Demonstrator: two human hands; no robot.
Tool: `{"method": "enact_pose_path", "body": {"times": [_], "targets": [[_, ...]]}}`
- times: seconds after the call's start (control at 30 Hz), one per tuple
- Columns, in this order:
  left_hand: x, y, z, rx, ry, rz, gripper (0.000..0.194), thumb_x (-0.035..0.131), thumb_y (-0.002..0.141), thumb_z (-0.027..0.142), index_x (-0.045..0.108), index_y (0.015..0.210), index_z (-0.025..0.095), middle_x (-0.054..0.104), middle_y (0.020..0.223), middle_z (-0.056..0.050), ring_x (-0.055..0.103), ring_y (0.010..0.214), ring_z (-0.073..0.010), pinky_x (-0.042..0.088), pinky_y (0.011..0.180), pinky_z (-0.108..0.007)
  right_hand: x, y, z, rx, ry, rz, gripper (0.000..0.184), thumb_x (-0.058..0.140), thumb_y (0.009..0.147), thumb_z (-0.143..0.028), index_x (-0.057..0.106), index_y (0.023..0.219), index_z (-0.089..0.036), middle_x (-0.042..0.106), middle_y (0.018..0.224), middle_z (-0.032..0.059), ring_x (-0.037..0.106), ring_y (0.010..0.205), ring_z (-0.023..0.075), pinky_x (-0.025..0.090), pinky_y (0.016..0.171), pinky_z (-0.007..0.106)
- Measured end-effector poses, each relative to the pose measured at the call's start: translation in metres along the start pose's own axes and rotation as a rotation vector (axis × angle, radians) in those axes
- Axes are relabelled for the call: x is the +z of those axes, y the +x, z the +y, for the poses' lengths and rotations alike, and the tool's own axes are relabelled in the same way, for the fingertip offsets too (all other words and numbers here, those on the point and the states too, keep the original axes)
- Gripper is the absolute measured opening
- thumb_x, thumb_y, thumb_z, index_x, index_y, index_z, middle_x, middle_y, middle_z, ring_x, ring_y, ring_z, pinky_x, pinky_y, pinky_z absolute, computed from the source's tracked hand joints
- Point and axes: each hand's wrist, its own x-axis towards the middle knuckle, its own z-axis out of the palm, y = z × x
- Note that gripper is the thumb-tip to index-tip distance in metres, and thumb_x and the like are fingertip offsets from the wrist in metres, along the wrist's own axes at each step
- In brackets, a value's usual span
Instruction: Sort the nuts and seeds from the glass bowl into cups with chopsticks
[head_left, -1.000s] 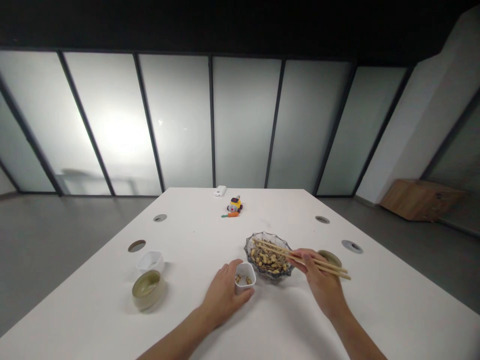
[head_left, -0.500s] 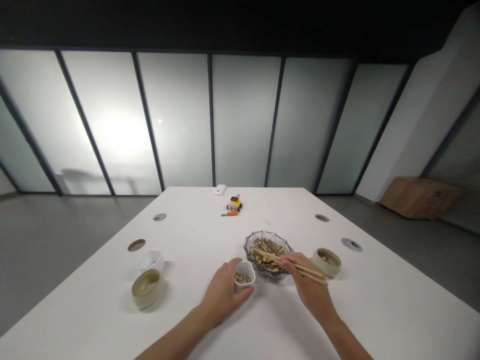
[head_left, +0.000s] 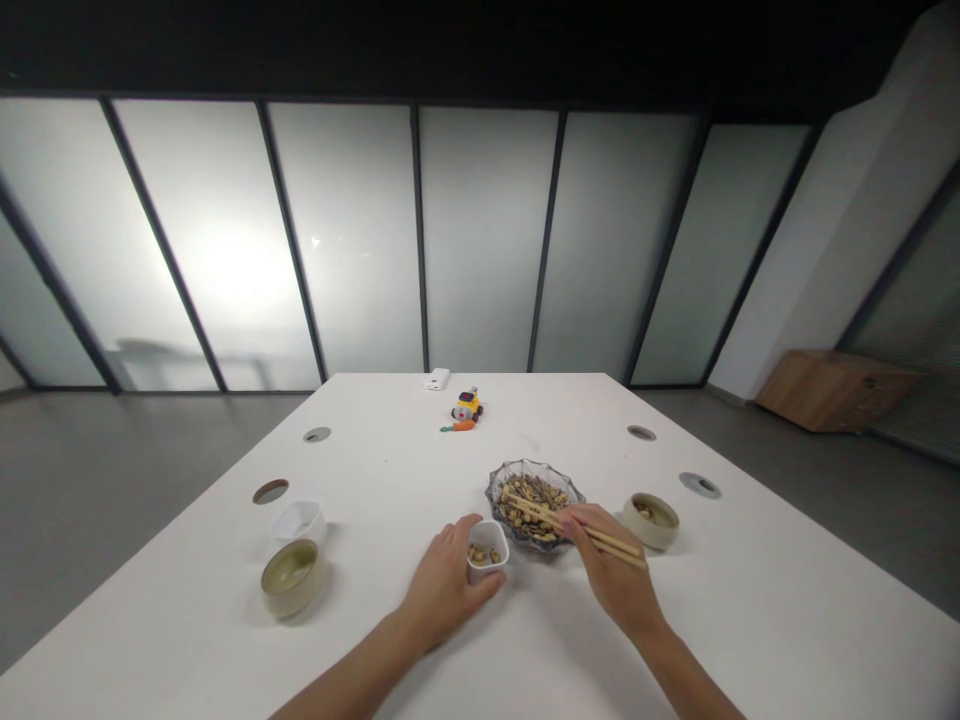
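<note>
While a green bowl (head_left: 290,602) sits at the frame's lower left, the left hand (head_left: 442,582) grips a small white cup (head_left: 485,574) at lower centre; just right, a glass bowl (head_left: 534,546) of mixed pieces (head_left: 536,486) lies under chopsticks (head_left: 538,512) clasped in the right hand (head_left: 609,580), beside a beige bowl (head_left: 654,538) at lower right.

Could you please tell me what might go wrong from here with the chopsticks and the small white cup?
The pale wooden chopsticks in the right hand reach into the scalloped clear glass bowl, so small tan-and-brown pieces might slip from their tips.

The small white rounded-square cup, held by the left hand close beside that bowl, could spill its pieces if knocked.
</note>
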Motion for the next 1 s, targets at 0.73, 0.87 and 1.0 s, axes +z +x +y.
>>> {"method": "enact_pose_path", "body": {"times": [0.73, 0.87, 1.0], "targets": [[-0.0008, 0.0000, 0.0021, -0.021, -0.001, -0.010, 0.061, 0.072, 0.082, 0.033, 0.052, 0.139, 0.020, 0.067, 0.128, -0.012, 0.061, 0.118, -0.0295, 0.045, 0.106, -0.041, -0.0039, 0.0024, -0.0050, 0.133, 0.003, 0.011, 0.045, 0.060, 0.096, -0.063, 0.077, 0.083, -0.023, 0.078, 0.088, 0.0085, 0.074, 0.080, 0.0250, 0.062, 0.074, 0.035], [-0.0010, -0.0004, 0.0031, -0.013, -0.011, -0.004, 0.060, 0.072, 0.082, 0.033, 0.052, 0.138, 0.020, 0.067, 0.127, -0.012, 0.061, 0.119, -0.0298, 0.045, 0.106, -0.043, -0.0047, 0.0010, -0.0050, 0.055, -0.009, -0.020, 0.040, 0.062, 0.098, -0.057, 0.077, 0.083, -0.024, 0.077, 0.089, 0.0086, 0.073, 0.083, 0.0252, 0.061, 0.078, 0.036], [-0.0011, -0.0006, 0.0030, -0.009, -0.007, -0.002, 0.061, 0.072, 0.082, 0.034, 0.052, 0.138, 0.021, 0.067, 0.128, -0.012, 0.061, 0.119, -0.0302, 0.045, 0.107, -0.042, -0.0063, 0.0002, -0.0046, -0.014, -0.019, -0.014, 0.036, 0.061, 0.099, -0.053, 0.078, 0.088, -0.024, 0.077, 0.091, 0.0093, 0.073, 0.086, 0.0261, 0.061, 0.080, 0.038]]}}
